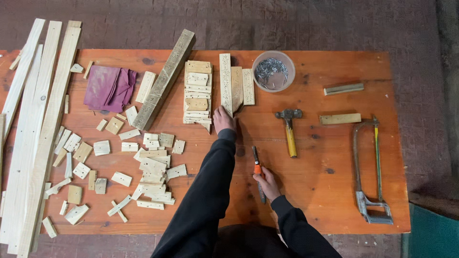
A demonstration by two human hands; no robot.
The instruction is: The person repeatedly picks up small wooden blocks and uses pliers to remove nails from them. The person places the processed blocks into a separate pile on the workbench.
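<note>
On the orange table (pixel 334 200), your left hand (pixel 223 120) lies flat, fingers together, touching the long wooden strip (pixel 225 83) near the nail bowl (pixel 273 70); your right hand (pixel 267 184) grips an orange-handled knife (pixel 258 174) lying beside the hammer (pixel 289 131)

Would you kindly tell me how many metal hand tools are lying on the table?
3: the hammer in the middle, the hacksaw at the right, and the orange-handled tool under the right hand.
</note>
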